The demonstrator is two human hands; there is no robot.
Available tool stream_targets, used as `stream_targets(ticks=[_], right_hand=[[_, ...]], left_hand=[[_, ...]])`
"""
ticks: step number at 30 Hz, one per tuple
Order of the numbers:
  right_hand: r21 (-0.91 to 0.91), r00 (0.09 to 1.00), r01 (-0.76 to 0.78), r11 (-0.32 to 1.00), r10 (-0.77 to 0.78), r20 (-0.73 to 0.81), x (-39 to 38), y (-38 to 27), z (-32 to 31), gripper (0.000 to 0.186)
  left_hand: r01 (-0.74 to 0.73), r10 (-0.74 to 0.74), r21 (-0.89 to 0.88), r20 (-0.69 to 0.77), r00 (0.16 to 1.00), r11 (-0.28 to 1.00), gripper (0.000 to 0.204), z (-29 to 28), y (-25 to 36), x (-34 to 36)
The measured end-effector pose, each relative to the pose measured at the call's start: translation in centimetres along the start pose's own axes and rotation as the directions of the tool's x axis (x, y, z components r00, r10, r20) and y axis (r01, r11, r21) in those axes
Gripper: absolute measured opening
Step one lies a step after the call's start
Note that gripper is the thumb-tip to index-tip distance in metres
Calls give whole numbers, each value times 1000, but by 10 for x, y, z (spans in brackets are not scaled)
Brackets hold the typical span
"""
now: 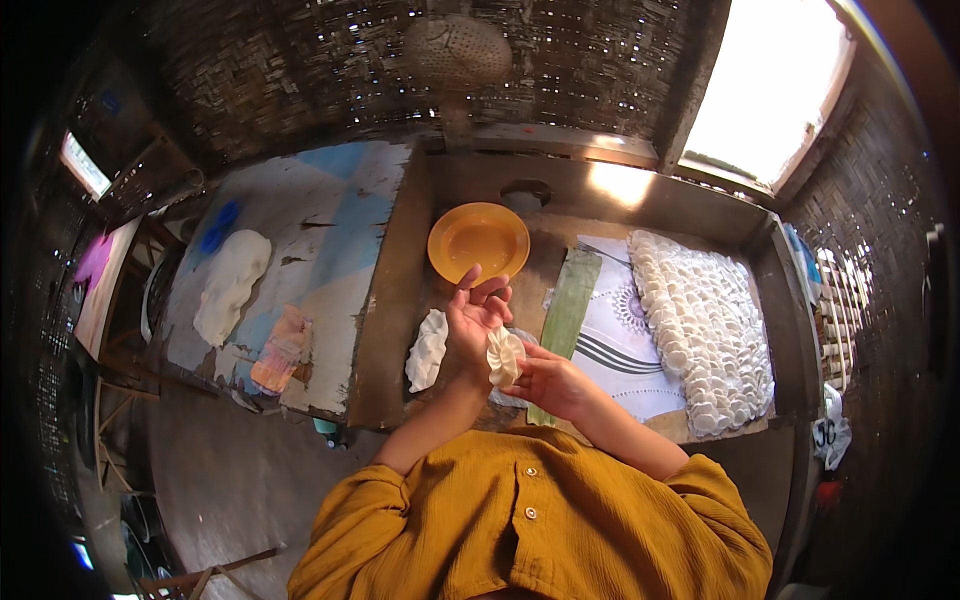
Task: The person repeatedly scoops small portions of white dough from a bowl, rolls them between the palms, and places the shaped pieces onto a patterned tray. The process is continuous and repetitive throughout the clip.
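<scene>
My right hand [557, 382] grips the edge of a round, pleated, cream-coloured piece of dough [505, 356] between thumb and fingers. The piece lies against the heel of my left hand [480, 318], which is palm up with its fingers apart and slightly curled. Just left of my left wrist is a lumpy white strip of dough [428, 350]. Beyond my fingers stands an orange basin [478, 240]. Under and beside my right hand, a clear plastic piece shows in part; its kind is hidden.
On the right, many small pale rounds overlap on a sheet [700, 335], beside a patterned white cloth [620, 330] and a green strip [565, 325]. A raised worn board [300, 225] at left bears a larger dough mass [232, 285] and a pinkish cloth [282, 350]. Wooden walls edge the tray [620, 200].
</scene>
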State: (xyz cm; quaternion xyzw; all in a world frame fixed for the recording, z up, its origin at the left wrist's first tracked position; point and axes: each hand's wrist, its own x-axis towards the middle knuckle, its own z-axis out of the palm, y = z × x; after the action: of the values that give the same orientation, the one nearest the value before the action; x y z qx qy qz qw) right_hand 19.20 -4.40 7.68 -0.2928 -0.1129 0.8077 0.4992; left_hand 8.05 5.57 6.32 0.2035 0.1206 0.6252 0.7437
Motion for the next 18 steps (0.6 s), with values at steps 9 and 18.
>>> stream_targets(ticks=[9,18], right_hand=[[-663,828,215,717,-494,-265,-4,-1,-30,57],[-824,566,-508,-252,-818,-99,-117,-65,-174,55]], left_hand=[[-865,-124,502,857,500,-13,35,5,12,-13],[-742,-159,670,731,664,-19,34,-30,53,-55]])
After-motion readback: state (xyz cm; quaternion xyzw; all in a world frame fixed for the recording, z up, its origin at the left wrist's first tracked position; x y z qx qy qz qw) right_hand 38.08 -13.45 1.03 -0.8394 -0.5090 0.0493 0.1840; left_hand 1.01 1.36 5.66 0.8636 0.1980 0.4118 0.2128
